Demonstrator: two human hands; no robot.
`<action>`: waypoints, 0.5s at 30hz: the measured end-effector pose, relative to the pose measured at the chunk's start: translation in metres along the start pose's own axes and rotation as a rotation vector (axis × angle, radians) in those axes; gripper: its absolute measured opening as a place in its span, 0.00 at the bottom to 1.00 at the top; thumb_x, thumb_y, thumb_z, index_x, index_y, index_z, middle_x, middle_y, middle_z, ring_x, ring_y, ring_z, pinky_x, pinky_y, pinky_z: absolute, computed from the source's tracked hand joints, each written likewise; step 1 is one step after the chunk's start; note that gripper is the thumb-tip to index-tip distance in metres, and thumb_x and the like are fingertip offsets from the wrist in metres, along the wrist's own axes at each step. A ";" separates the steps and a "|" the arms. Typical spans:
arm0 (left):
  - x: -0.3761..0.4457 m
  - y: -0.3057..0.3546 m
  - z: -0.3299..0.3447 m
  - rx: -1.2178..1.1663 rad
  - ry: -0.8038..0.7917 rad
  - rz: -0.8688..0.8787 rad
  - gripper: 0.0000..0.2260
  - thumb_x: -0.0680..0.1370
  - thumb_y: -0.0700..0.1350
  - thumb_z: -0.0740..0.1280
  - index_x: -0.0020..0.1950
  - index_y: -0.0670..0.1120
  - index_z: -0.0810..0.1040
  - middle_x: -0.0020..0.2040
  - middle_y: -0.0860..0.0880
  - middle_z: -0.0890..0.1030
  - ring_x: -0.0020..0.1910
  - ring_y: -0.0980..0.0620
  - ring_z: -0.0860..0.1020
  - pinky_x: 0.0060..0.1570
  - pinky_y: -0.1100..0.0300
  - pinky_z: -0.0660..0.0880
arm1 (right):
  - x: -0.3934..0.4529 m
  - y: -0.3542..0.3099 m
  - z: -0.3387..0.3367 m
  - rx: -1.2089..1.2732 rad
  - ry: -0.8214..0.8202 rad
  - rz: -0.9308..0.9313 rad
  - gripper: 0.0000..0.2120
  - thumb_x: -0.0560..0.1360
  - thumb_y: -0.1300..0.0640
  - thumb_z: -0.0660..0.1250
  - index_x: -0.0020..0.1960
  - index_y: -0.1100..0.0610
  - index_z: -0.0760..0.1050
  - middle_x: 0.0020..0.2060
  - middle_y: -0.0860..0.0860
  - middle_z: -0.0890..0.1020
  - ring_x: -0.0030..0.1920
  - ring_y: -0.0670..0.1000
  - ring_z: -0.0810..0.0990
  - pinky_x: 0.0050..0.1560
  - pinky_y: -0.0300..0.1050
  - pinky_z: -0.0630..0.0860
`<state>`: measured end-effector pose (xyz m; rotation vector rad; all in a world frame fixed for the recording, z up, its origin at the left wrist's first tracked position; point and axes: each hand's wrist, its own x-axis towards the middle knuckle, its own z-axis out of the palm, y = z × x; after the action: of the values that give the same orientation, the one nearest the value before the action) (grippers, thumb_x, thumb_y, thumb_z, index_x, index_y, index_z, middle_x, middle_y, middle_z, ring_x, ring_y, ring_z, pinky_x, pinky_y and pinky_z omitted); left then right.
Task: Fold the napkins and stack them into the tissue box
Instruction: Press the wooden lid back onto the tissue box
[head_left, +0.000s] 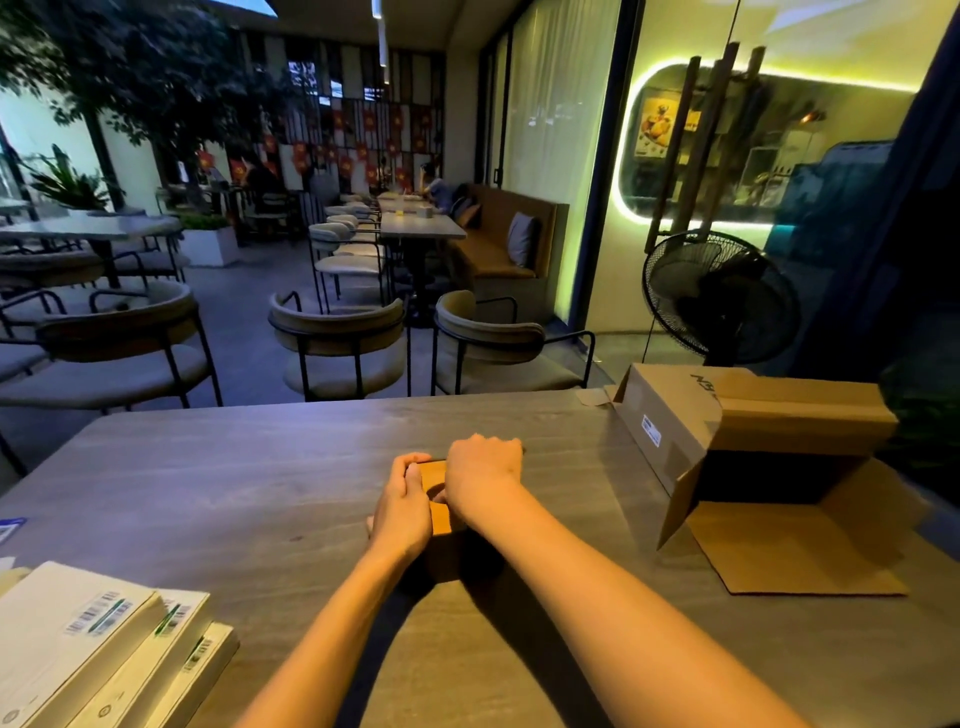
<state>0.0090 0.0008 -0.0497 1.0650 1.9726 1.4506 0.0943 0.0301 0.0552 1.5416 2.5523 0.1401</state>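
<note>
At a grey wood-grain café table (218, 483), a person's two bare hands close around a small wooden tissue box (439, 506) standing at the table's middle. Left hand (402, 506) grips the box's left side, fingers curled over its far corner; right hand (483, 480) lies over the top and right side, fingers bent down past the far edge. An open cardboard carton (753, 447) lies on its side at the right, flaps spread. Paper-wrapped packs (98, 649) with barcode labels are stacked at the near left corner. Empty chairs (337, 338) and a black fan (719, 296) stand beyond.
</note>
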 end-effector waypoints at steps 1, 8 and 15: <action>-0.001 0.002 0.000 0.007 0.011 -0.006 0.14 0.80 0.59 0.45 0.50 0.65 0.70 0.50 0.53 0.79 0.55 0.45 0.77 0.64 0.36 0.68 | 0.001 -0.004 -0.002 0.008 -0.018 0.044 0.23 0.80 0.48 0.68 0.71 0.59 0.74 0.67 0.58 0.78 0.69 0.61 0.76 0.70 0.64 0.69; -0.008 0.009 -0.008 0.091 0.042 -0.017 0.14 0.86 0.52 0.46 0.56 0.59 0.71 0.52 0.49 0.79 0.56 0.47 0.75 0.65 0.44 0.64 | -0.004 -0.022 -0.010 0.142 -0.020 0.168 0.19 0.83 0.53 0.60 0.69 0.63 0.75 0.63 0.61 0.80 0.65 0.64 0.78 0.66 0.74 0.68; -0.007 0.011 -0.004 0.094 0.075 -0.038 0.15 0.86 0.50 0.45 0.59 0.57 0.71 0.54 0.52 0.76 0.55 0.52 0.71 0.65 0.46 0.59 | -0.005 -0.003 -0.009 0.238 0.024 0.058 0.20 0.80 0.63 0.66 0.71 0.62 0.72 0.67 0.60 0.75 0.69 0.64 0.74 0.68 0.71 0.70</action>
<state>0.0132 -0.0059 -0.0387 1.0209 2.1207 1.4088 0.0922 0.0246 0.0642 1.7042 2.6234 -0.1447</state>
